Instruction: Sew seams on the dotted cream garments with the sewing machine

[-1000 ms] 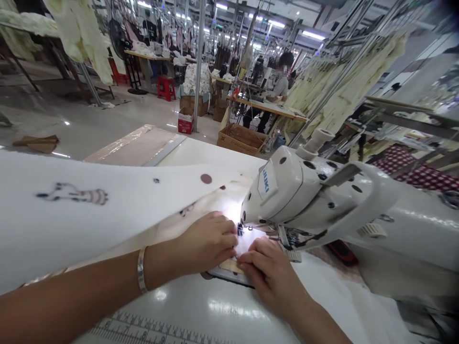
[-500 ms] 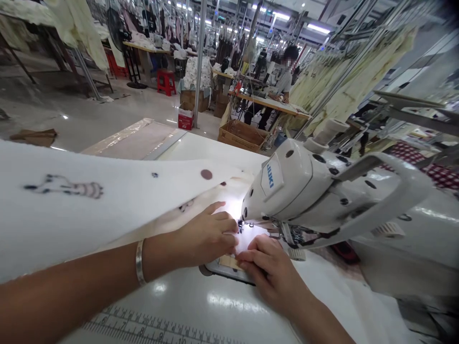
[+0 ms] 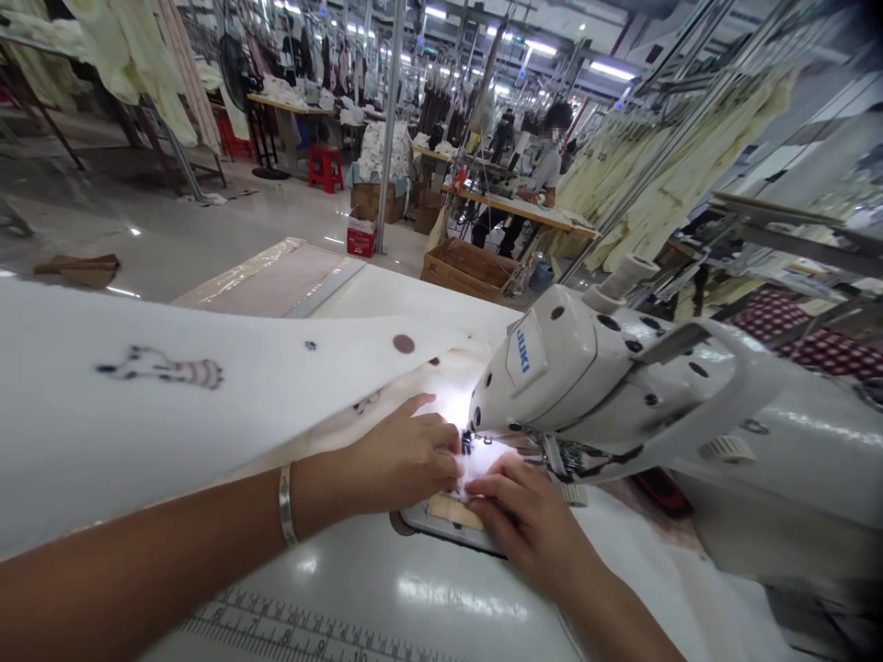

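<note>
A white Juki sewing machine stands on the white table. A large sheet of cream printed fabric drapes over my left forearm and runs in under the machine's lit needle area. My left hand lies on the fabric just left of the presser foot, fingers curled together and pressing down, index finger stretched out. My right hand presses the fabric edge flat in front of the needle, fingers together. A small tan piece shows between the two hands on the needle plate.
A printed ruler runs along the table's near edge. Beyond the table are a cardboard box, a steel pole, red stools and racks of pale garments. Another person sits at a far table.
Both hands have stayed at the needle, shifting slightly right in the picture with the head's movement. My left index finger lifted and stretched out from the curled hand.
</note>
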Demonstrator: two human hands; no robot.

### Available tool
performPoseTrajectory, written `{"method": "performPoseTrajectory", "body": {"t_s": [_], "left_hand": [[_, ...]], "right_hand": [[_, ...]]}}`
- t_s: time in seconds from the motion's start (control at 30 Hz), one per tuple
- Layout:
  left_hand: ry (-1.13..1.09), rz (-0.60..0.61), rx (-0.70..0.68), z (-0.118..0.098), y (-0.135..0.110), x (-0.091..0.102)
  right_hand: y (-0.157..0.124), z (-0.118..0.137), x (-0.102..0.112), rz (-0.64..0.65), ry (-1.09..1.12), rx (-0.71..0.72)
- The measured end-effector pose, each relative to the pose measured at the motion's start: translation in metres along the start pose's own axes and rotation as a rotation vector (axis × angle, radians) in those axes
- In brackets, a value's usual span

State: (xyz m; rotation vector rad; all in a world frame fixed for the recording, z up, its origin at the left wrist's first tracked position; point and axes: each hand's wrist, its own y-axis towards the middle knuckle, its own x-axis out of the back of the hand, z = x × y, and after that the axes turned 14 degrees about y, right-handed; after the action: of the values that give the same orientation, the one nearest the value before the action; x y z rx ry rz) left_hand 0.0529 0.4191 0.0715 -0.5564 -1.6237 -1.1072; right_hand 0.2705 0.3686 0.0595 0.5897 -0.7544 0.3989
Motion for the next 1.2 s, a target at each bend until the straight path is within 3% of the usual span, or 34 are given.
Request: {"method": "performPoseTrajectory", "body": {"t_s": [0.5,0.93,1.2], "left_hand": [[-0.007,-0.004,-0.004,0.001,-0.002,-0.005],[-0.061,0.020,0.020,0.004,-0.002,-0.003],[-0.102,0.034,0.035,0.003,-0.004,0.000]], "right_hand": [[-0.001,0.003,0.001,0.052,0.025,-0.023],[-0.002,-0.007,0.006,-0.090,0.311,-0.168],[-0.008,-0.004,0.003,-0.052,0.189,-0.125]]}}
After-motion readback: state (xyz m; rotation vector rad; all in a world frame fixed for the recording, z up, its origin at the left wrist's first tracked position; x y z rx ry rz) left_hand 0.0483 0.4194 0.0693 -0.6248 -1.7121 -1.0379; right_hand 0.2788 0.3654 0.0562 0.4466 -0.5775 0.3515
